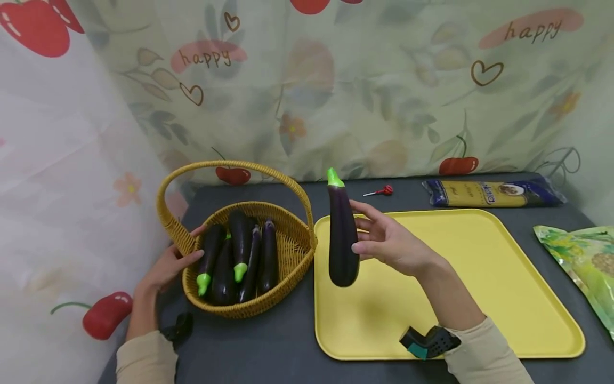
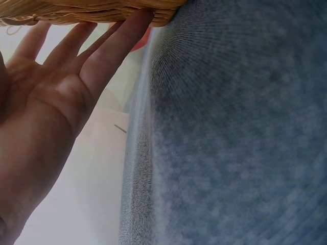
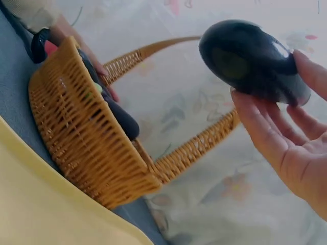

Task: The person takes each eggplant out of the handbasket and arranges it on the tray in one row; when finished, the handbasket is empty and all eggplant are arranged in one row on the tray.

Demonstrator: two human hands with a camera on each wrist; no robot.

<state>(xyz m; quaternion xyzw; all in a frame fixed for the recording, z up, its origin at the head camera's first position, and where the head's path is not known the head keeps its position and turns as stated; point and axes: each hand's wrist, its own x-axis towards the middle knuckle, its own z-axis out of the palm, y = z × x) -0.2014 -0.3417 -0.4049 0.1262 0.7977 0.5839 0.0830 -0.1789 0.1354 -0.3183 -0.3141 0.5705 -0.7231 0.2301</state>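
Head: pale fabric backdrop (image 1: 345, 133) lettered “happy” behind dark-grey bench (image 1: 249, 346); right hand (image 1: 390, 240) pinching glossy, elongated purple eggplant (image 1: 342, 234) above yellow tray (image 1: 455, 288); left hand (image 1: 168, 266) gripping golden wicker basket (image 1: 292, 250); blue-and-yellow plastic packet (image 1: 475, 193), brand partly legible. Left wrist: fingers (image 2: 110, 58) touching basket. Right wrist: eggplant in hand.

The held eggplant (image 1: 342, 234) is purple-black, its cap (image 1: 334, 178) green; left basket (image 1: 291, 253) golden-brown; right tray (image 1: 460, 277) plain yellow; far cloth (image 1: 350, 101) pale, printed with red cherries (image 1: 458, 166).
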